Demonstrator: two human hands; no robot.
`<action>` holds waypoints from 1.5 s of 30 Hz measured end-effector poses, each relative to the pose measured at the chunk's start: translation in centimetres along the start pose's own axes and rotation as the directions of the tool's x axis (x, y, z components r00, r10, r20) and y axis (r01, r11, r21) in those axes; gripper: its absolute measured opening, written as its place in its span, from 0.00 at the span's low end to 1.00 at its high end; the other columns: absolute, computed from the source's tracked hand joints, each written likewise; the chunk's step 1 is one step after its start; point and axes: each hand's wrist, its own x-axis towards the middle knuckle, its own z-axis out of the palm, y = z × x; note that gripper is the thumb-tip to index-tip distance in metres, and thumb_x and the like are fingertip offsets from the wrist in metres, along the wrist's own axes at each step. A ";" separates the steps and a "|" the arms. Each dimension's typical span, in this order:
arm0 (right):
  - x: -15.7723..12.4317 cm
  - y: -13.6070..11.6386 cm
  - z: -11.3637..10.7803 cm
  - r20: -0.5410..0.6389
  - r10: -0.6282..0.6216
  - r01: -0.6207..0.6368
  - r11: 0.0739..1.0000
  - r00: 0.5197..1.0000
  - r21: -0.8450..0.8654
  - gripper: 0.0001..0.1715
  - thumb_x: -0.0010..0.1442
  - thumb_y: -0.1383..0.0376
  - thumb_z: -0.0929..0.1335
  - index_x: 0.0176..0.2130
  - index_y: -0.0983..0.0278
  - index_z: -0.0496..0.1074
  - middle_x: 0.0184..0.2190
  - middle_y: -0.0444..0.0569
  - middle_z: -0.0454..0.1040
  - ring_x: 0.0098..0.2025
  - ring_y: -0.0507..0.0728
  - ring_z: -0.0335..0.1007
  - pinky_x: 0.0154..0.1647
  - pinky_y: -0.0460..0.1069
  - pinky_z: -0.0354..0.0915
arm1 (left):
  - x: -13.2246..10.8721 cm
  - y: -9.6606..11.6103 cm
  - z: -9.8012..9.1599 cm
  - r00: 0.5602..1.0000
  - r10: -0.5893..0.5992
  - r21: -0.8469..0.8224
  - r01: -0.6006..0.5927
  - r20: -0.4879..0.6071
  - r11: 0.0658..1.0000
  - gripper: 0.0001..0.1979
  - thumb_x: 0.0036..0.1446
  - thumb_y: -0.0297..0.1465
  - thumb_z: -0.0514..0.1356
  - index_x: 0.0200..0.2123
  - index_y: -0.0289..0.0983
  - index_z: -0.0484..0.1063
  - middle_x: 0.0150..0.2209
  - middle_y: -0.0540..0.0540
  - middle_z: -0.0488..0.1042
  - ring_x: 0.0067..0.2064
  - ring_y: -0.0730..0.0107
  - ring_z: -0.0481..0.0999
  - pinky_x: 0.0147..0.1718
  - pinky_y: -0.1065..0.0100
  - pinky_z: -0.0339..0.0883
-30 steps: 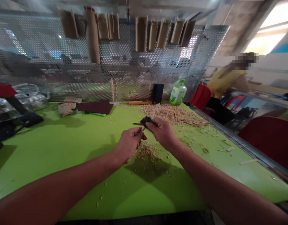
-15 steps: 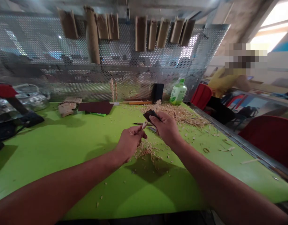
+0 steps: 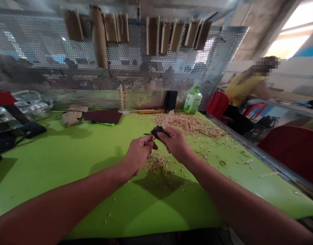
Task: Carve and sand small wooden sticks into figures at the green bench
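A: So what's seen up close?
B: Crumbly pale shavings (image 3: 156,162), strewn over a smooth green tabletop (image 3: 69,194).
A: And the grip?
B: Above those shavings' far side, a thin pale stick (image 3: 153,138) is pinched by the left hand (image 3: 139,153); a dark, folded sheet (image 3: 158,131) is squeezed against it by the right hand (image 3: 178,143).

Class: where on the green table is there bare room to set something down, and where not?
Mostly bare: the table between the left forearm and the maroon sheet, and the front middle, bar a few chips. Crowded: the far right, with shavings before the bottle, and bits beside the left hand.
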 end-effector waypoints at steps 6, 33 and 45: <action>0.0 -0.4 -0.1 -0.043 -0.009 0.009 1.000 0.999 -0.004 0.19 0.60 0.57 0.66 0.22 0.61 0.60 0.17 0.39 0.57 0.21 0.49 0.51 0.22 0.46 0.47 | 0.3 0.2 0.2 1.000 0.028 -0.017 -0.028 -0.007 0.999 0.13 0.57 0.38 0.59 0.28 0.35 0.74 0.20 0.53 0.64 0.18 0.80 0.52 0.18 0.73 0.44; 0.1 -0.1 0.1 -0.065 -0.036 0.035 0.999 0.997 -0.007 0.18 0.59 0.57 0.66 0.22 0.61 0.59 0.18 0.40 0.58 0.22 0.50 0.52 0.23 0.46 0.48 | -0.1 0.4 0.1 1.000 -0.016 -0.094 0.017 0.011 0.995 0.09 0.55 0.35 0.60 0.31 0.34 0.75 0.25 0.50 0.70 0.20 0.80 0.54 0.19 0.73 0.45; -0.6 -0.2 0.9 -0.070 -0.027 0.028 1.000 0.997 0.012 0.19 0.60 0.56 0.66 0.23 0.61 0.60 0.17 0.38 0.57 0.21 0.49 0.52 0.22 0.45 0.48 | 0.2 0.3 0.1 1.000 0.004 -0.091 -0.003 0.006 0.996 0.11 0.55 0.37 0.61 0.30 0.34 0.75 0.22 0.52 0.66 0.19 0.81 0.53 0.19 0.73 0.44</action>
